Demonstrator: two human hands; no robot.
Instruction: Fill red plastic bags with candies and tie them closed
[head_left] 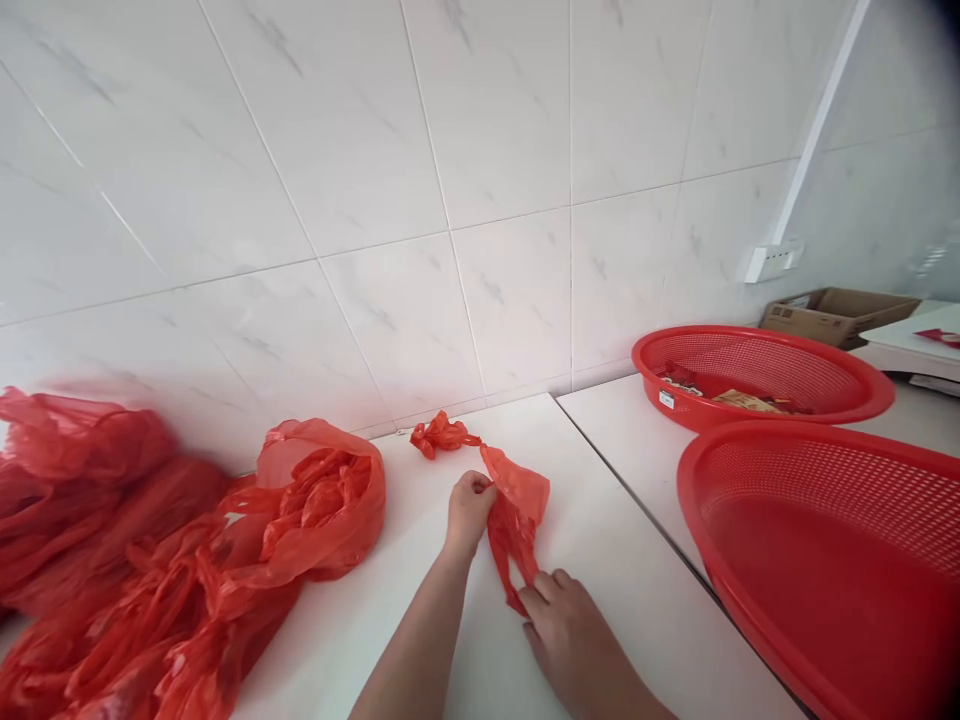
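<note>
A thin red plastic bag [517,486] lies partly unfolded on the white table [390,620]. My left hand [471,505] pinches its left edge between thumb and fingers. Lower down, my right hand [562,625] lies over the bag's bottom end, with fingers bent onto the red plastic; whether they grip it is unclear. Just beyond the bag, a small crumpled red bag [441,435] rests near the wall, its twisted end close to the bag's top.
A large heap of red plastic bags [322,500] covers the left side. On the right stand two red mesh baskets, the rear one [772,350] holding small packets and the front one [750,530]. Behind them are a cardboard box [810,325] and a white device [911,335].
</note>
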